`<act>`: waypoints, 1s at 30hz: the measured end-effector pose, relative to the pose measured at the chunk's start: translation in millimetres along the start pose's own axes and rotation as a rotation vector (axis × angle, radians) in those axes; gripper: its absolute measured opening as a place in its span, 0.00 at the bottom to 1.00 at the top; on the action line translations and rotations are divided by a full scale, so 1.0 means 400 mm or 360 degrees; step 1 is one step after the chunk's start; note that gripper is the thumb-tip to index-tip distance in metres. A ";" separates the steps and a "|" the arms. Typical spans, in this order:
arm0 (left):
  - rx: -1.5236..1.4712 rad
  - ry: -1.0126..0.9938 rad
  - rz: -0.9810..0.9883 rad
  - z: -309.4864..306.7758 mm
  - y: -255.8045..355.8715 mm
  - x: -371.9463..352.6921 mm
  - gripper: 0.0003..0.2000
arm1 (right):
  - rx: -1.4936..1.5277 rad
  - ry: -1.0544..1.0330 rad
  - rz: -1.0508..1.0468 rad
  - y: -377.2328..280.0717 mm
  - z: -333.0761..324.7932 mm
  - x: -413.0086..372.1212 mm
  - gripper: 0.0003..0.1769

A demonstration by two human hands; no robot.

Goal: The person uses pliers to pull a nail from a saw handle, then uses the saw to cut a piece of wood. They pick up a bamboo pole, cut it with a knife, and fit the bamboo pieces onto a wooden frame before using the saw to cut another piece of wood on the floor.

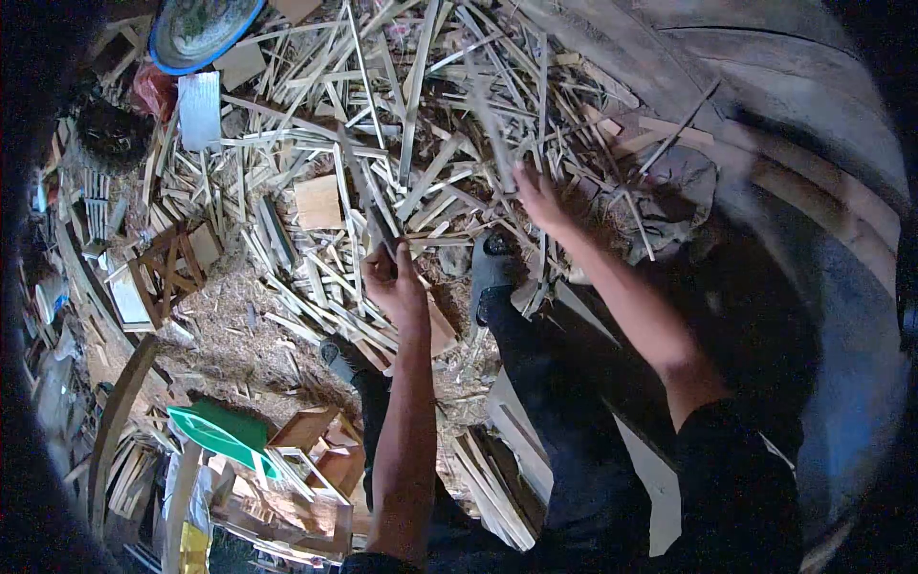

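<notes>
Splitting is judged underway, wooden strip [490,124] clamped in right hand [537,196], dark blade-like tool [368,201] gripped in left hand [392,277], alignment needed next.

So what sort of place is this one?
Probably a small wood or bamboo craft workshop: split strips litter the floor, wooden frames sit nearby, and the left hand grips a blade.

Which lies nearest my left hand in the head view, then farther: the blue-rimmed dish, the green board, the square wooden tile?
From the left hand, gripping a dark tool:
1. Square wooden tile, just up-left.
2. Green board, lower left.
3. Blue-rimmed dish, top left.
</notes>
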State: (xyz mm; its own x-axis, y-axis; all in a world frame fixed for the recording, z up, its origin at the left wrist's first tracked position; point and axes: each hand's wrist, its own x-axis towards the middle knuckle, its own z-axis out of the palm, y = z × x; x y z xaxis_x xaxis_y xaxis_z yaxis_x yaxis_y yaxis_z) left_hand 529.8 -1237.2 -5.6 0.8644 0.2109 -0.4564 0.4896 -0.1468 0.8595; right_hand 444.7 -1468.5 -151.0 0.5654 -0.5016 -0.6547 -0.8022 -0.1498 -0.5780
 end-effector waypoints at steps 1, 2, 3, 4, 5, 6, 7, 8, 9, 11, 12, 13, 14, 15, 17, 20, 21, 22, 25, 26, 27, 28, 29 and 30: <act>0.0010 0.0002 0.0037 -0.016 -0.012 0.014 0.12 | -0.0122 0.0070 -0.0057 -0.038 0.005 -0.020 0.27; 0.0024 0.0007 0.0072 -0.036 -0.027 0.028 0.12 | -0.0159 0.0154 -0.0180 -0.072 0.015 -0.053 0.25; -0.0043 0.0000 0.0115 -0.053 -0.048 0.039 0.12 | -0.0202 0.0242 -0.0301 -0.133 0.016 -0.096 0.24; -0.0013 0.0014 0.0103 -0.062 -0.032 0.042 0.12 | -0.0227 0.0423 -0.0446 -0.139 0.042 -0.110 0.23; 0.0014 0.0035 0.0091 -0.073 -0.019 0.043 0.13 | -0.0256 0.0600 -0.0597 -0.144 0.068 -0.121 0.23; 0.0039 0.0057 0.0073 -0.083 -0.011 0.044 0.13 | -0.0065 0.0437 -0.0441 -0.139 0.100 -0.129 0.20; 0.0143 0.0118 0.0068 -0.098 -0.014 0.052 0.14 | 0.0066 0.0432 -0.0427 -0.160 0.123 -0.150 0.18; 0.0149 0.0130 0.0086 -0.114 -0.019 0.053 0.14 | 0.0196 0.0427 -0.0412 -0.179 0.139 -0.172 0.17; 0.0149 0.0107 0.0085 -0.134 -0.028 0.054 0.14 | 0.0289 0.0209 -0.0279 -0.192 0.152 -0.185 0.17; 0.0071 0.0110 0.0102 -0.176 -0.047 0.057 0.14 | 0.0497 0.0214 -0.0377 -0.222 0.189 -0.223 0.16; -0.0008 0.0132 0.0117 -0.187 -0.038 0.054 0.14 | 0.0709 -0.0005 -0.0210 -0.260 0.193 -0.251 0.15; -0.0192 0.0063 -0.0028 -0.206 -0.024 0.042 0.13 | 0.0476 0.0140 -0.0450 -0.254 0.221 -0.262 0.14; 0.0055 0.0071 0.0034 -0.228 -0.011 0.038 0.15 | 0.0242 0.0289 -0.0695 -0.250 0.249 -0.269 0.13; -0.0008 0.0070 0.0006 -0.253 -0.029 0.043 0.14 | 0.0142 0.0305 -0.0851 -0.267 0.261 -0.285 0.13; 0.0022 0.0083 -0.0046 -0.303 -0.031 0.042 0.10 | 0.0084 0.0209 -0.1076 -0.349 0.257 -0.340 0.13; -0.0019 0.0061 -0.0030 -0.354 0.063 0.038 0.06 | 0.0789 -0.0633 -0.0269 -0.521 0.241 -0.464 0.18; -0.0307 0.0098 -0.0090 -0.365 0.101 0.036 0.06 | 0.0828 -0.0687 -0.0331 -0.545 0.256 -0.489 0.19; -0.0404 0.0068 -0.0221 -0.391 0.141 0.030 0.09 | 0.0867 -0.0739 -0.0391 -0.570 0.273 -0.514 0.19; -0.0415 0.0039 -0.0287 -0.465 0.203 0.040 0.16 | 0.0743 -0.0943 -0.0382 -0.643 0.298 -0.585 0.18; -0.0389 -0.0020 -0.0344 -0.495 0.225 0.040 0.16 | 0.0637 -0.1015 -0.0364 -0.660 0.311 -0.604 0.17; -0.0336 -0.0057 -0.0378 -0.522 0.239 0.043 0.16 | 0.0486 -0.0990 -0.0495 -0.670 0.335 -0.630 0.16; -0.0284 -0.0098 -0.0413 -0.548 0.246 0.047 0.16 | 0.0336 -0.0960 -0.0626 -0.677 0.358 -0.657 0.15; -0.0202 -0.0061 -0.0335 -0.575 0.240 0.052 0.14 | 0.0184 -0.0925 -0.0753 -0.681 0.381 -0.679 0.14; -0.0257 -0.0009 -0.0298 -0.601 0.230 0.055 0.14 | 0.0285 -0.1105 -0.0668 -0.684 0.404 -0.693 0.15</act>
State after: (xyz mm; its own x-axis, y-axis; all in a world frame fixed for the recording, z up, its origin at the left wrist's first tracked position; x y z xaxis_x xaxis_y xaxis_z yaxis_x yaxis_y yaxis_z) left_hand 566.2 -1013.6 118.9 0.7611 0.2146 -0.6121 0.6171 0.0511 0.7852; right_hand 538.4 -1150.9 110.0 0.8477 0.2143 -0.4853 -0.4888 -0.0398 -0.8715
